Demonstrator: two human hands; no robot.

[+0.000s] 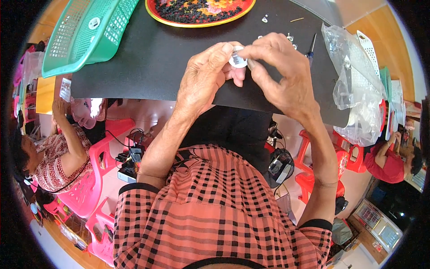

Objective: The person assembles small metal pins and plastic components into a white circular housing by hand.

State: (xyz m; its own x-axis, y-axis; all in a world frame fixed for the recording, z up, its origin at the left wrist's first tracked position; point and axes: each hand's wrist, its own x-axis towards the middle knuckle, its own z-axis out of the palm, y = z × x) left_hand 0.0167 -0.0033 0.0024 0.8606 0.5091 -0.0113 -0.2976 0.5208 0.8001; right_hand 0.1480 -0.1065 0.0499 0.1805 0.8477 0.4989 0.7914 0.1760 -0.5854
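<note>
My left hand (pixel 204 71) pinches a small round white plastic piece (pixel 238 57) with a greyish inset, above the dark table (pixel 156 71). Close against its right side are the bent index finger and thumb of my right hand (pixel 284 74). Whether a tiny part sits between those two fingertips is too small to see. Beyond the right hand, several small white and metal parts (pixel 290 38) lie on the table, partly hidden by the fingers. A thin screwdriver (pixel 311 49) rests just right of them.
A green basket (pixel 101 47) holding a round white piece stands at left. At the far edge is a red tray (pixel 201 23) of small black parts. Clear plastic bags (pixel 354 85) hang over the right edge. Other people sit at left (pixel 67 152) and right (pixel 389 157).
</note>
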